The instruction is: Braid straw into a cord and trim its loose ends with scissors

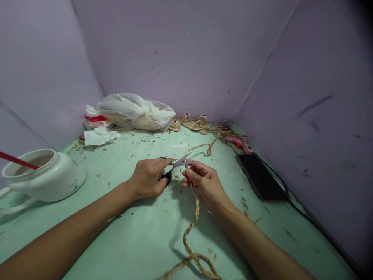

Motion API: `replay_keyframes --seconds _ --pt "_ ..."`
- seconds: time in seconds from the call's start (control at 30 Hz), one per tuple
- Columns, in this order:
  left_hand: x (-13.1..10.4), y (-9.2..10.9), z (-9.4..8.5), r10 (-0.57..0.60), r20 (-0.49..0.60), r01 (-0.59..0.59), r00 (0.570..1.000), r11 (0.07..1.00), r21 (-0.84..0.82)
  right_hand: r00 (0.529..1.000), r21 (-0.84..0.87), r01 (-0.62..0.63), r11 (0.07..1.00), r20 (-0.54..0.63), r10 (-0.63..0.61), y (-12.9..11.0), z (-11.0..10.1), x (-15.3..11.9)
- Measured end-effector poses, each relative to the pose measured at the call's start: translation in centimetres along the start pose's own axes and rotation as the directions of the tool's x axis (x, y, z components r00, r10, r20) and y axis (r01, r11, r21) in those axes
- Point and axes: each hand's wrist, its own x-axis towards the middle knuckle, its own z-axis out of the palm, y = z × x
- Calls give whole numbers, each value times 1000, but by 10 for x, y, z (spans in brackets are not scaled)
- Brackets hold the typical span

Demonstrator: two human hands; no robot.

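My left hand (150, 176) grips a pair of scissors (176, 165) by its black handles. The blades are spread and point right, on either side of a braided straw cord (196, 212). Thumb and fingers of my right hand (205, 182) pinch that cord just below the blades. From there the cord hangs down toward me and loops near the bottom of the view. Its other part runs away from the blades to the back right of the table.
A white pot (58, 177) with a red stick (19, 160) stands left. At the back lie a knotted plastic bag (136, 111), a white tissue (100, 136) and small woven pieces (190, 123). A phone (262, 177) with a black cable lies right. Purple walls (180, 58) enclose the green tabletop (140, 237).
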Motion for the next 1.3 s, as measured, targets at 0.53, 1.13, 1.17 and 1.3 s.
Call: replay_keyframes --seconds 0.53,1.13,1.17,1.3 --pt "-3 -6 4 20 -31 -23 999 996 -81 1000 7 10 1000 -29 -10 1 -2 2" --pt "-1 1 -1 56 -25 -52 998 991 127 999 -97 36 995 -20 -38 5 1 2" --pt "-1 0 -1 57 -21 -54 998 991 125 999 -102 40 994 -21 -42 5 1 2" --pt "-1 -1 1 61 -15 -60 998 993 100 999 -123 51 991 -10 -52 4 0 1"
